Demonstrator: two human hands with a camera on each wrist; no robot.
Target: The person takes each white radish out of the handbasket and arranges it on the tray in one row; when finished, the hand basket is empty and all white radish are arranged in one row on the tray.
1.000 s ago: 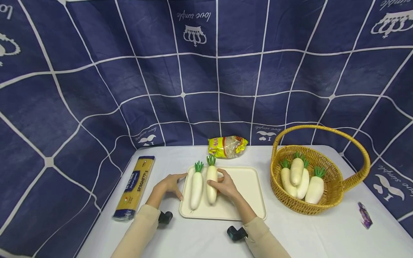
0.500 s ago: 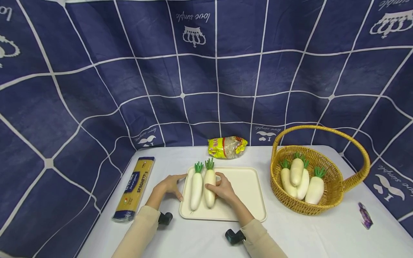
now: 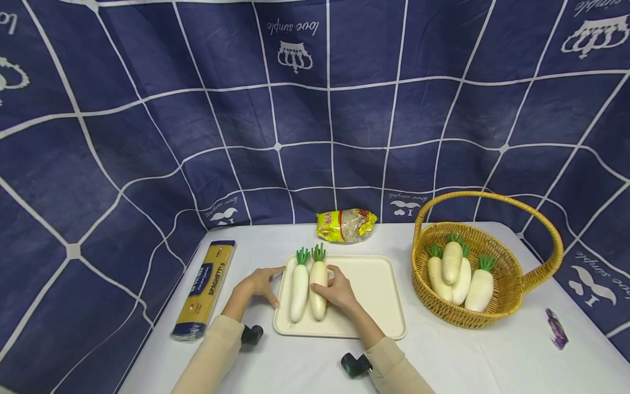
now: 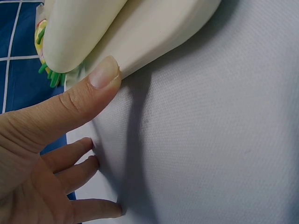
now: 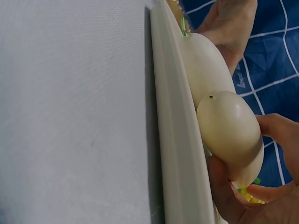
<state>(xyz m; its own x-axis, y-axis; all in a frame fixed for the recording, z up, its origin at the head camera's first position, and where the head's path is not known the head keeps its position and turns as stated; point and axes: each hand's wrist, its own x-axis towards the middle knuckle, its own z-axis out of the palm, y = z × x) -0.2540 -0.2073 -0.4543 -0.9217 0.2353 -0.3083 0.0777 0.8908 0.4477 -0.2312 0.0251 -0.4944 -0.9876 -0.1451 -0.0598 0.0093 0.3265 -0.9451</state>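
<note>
Two white radishes with green tops lie side by side on a cream tray (image 3: pixel 374 295). My right hand (image 3: pixel 339 290) grips the right radish (image 3: pixel 318 306) around its middle, thumb on top and fingers at its far side. In the right wrist view this radish (image 5: pixel 229 126) is close against the left radish (image 5: pixel 203 60). My left hand (image 3: pixel 258 283) is at the tray's left edge, fingers spread. The left wrist view has its thumb (image 4: pixel 79 102) touching the tray rim (image 4: pixel 159 51), while its other fingers (image 4: pixel 79 172) reach down beside the tray near the tablecloth.
A wicker basket (image 3: pixel 428 301) with several white radishes stands to the right, its tall handle arching up. Left of the tray lies a spaghetti pack (image 3: pixel 205 287). Behind it is a yellow bag (image 3: pixel 344 225). A small purple wrapper (image 3: pixel 556 328) lies at far right.
My right hand has shifted the right radish leftward and slightly toward me, up to the other radish. My left hand has stayed at the tray's edge.
</note>
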